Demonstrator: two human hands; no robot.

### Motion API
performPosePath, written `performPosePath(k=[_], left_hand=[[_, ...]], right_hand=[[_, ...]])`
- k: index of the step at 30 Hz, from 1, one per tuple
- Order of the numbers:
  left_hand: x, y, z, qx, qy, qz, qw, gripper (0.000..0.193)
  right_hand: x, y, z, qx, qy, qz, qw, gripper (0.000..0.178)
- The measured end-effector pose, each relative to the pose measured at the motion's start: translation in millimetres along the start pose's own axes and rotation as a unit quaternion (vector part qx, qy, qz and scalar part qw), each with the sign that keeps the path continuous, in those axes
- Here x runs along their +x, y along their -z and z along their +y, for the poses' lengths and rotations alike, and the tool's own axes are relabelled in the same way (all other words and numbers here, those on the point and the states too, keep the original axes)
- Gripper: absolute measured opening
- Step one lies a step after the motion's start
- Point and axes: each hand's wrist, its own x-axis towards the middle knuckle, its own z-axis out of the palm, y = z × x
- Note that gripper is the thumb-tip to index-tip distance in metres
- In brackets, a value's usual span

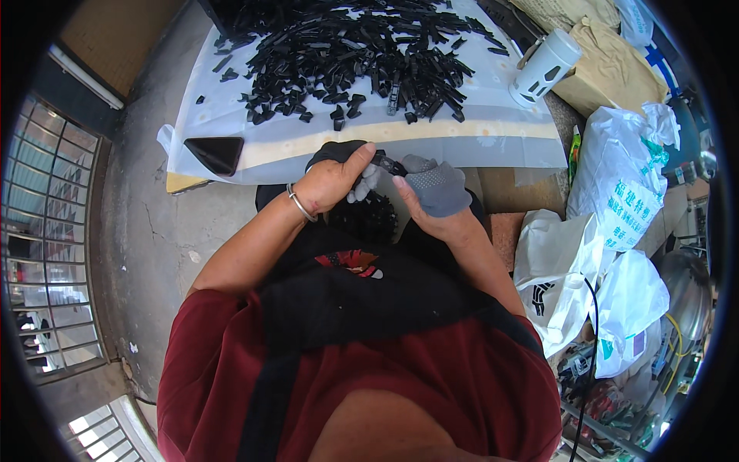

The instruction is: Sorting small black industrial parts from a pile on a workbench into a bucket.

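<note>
A small black plastic part (391, 165) is held between my two hands, just off the table's near edge. My left hand (336, 175), in a glove of black and grey that leaves the thumb bare, is closed on its left end. My right hand (433, 189), in a dotted grey glove with a bare thumb, pinches the other end. Fingers cover much of the part. Below the hands, over my lap, lies a heap of dark pieces (371, 219), partly hidden by my arms. Across the table spreads a big pile of black plastic parts (346, 65).
The table's pale cloth (493, 142) carries a black phone (216, 155) at near left and a white tumbler (545, 68) at right. White sacks (616, 173) and a white bag (554, 269) crowd my right side, with a black cable (593, 331). A barred window (54, 231) is left.
</note>
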Motion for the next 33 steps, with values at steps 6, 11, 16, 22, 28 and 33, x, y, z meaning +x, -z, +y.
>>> performPosePath(k=[6, 11, 16, 22, 28, 33], left_hand=[[2.1, 2.2, -3.4, 0.020, -0.090, 0.017, 0.996, 0.040], [4.1, 6.5, 7.4, 0.036, -0.100, -0.006, 0.994, 0.038], [5.4, 1.3, 16.5, 0.074, -0.073, -0.024, 0.994, 0.037], [4.3, -9.6, -41.2, 0.342, -0.255, -0.086, 0.900, 0.041], [0.7, -16.5, -55.5, 0.412, -0.370, -0.035, 0.832, 0.050], [-6.2, -3.5, -16.9, 0.329, -0.179, -0.092, 0.923, 0.036]], right_hand=[[1.5, 6.9, -0.6, -0.010, 0.015, 0.007, 1.000, 0.021], [2.7, 9.7, 1.3, -0.018, -0.004, -0.023, 1.000, 0.019], [-0.5, 1.7, 1.0, -0.011, -0.004, -0.008, 1.000, 0.018], [-6.6, -16.3, -1.1, -0.090, 0.000, -0.047, 0.995, 0.015], [-17.4, -39.1, 5.7, 0.000, -0.045, -0.010, 0.999, 0.020], [0.4, -8.3, 4.5, -0.074, 0.013, -0.136, 0.988, 0.020]])
